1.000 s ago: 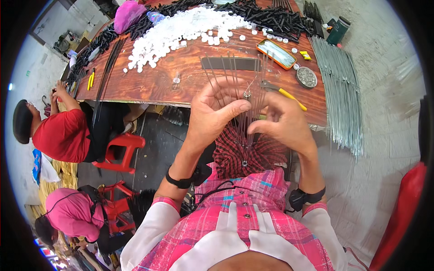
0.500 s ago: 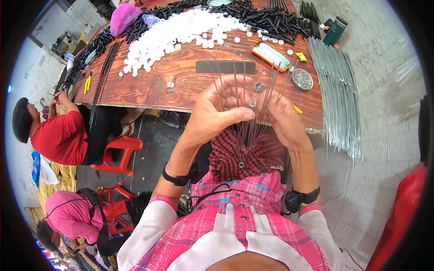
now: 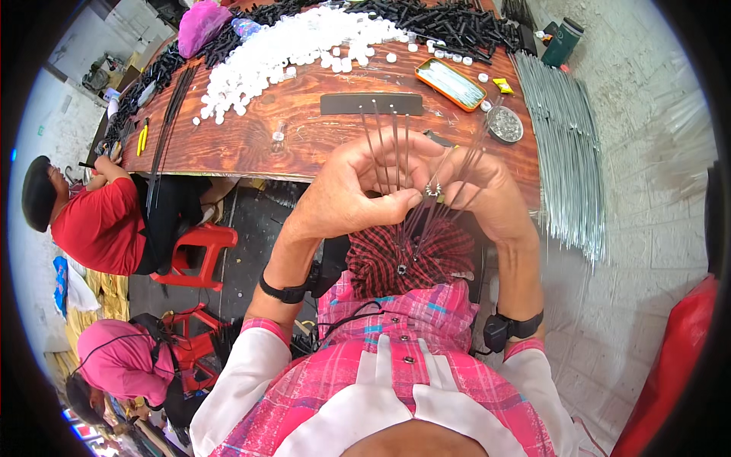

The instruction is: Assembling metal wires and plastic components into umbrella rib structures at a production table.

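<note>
A: Logging from my end of the link, left to right. What has changed?

B: A second ago the dark rods fanned through the middle. I now record two clusters, with a small metal ring plain between them. My judgement: the parting leaves the ring bare for handwork.

A: Left hand?

B: Thumb pressed toward fingers on about four rods, which stand up past the fingers.

A: And the ring?

B: Between the hands, near the left thumb tip. Whether a fingertip touches it, I cannot tell. Below, the rods converge on a second ring, against the chequered cloth.

A: Right hand?

B: Fingers curled about the other cluster; firm grip or loose rest, I cannot tell. I note the hands near each other, not joined. Further right: a round dish of small clear pieces, then grey rods, well apart from both hands.
</note>
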Action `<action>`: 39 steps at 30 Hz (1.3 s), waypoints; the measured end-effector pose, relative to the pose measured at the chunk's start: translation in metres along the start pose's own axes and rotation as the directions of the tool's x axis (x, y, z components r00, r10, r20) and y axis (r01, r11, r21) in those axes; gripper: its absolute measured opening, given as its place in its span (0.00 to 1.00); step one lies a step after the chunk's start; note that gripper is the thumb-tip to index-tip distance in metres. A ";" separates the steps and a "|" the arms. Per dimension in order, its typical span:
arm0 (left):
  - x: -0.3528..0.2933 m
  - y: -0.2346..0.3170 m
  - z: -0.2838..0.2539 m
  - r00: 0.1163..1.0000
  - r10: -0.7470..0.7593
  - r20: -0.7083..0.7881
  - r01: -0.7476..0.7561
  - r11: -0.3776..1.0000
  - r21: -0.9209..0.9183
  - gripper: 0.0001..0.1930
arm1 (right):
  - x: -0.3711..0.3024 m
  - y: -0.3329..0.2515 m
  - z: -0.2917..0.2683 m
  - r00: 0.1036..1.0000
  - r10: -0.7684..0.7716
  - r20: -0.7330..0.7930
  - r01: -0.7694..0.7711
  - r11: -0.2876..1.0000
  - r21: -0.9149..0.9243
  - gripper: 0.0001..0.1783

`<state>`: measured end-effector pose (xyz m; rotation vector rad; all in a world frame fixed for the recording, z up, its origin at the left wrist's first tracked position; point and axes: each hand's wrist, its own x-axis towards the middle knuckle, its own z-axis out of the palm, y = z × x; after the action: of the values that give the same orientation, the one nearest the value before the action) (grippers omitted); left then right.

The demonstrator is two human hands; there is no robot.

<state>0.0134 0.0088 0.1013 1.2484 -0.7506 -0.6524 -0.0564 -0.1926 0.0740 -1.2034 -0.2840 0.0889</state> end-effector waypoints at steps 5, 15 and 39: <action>-0.002 -0.001 0.005 0.997 0.032 -0.065 -0.025 0.994 0.103 0.23 | -0.001 -0.001 0.005 0.996 0.033 -0.078 -0.034 0.999 -0.011 0.10; -0.003 0.000 0.018 0.991 0.048 -0.121 -0.034 0.993 0.114 0.21 | -0.002 0.002 0.000 0.996 0.031 -0.087 -0.030 0.999 0.021 0.10; 0.001 -0.008 0.009 0.989 -0.013 -0.146 0.030 0.993 0.118 0.17 | 0.006 0.015 0.011 0.981 -0.009 -0.192 0.016 0.999 0.034 0.05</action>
<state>0.0068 0.0013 0.0950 1.3999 -0.6636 -0.5337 -0.0524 -0.1760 0.0646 -1.1657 -0.1204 -0.0328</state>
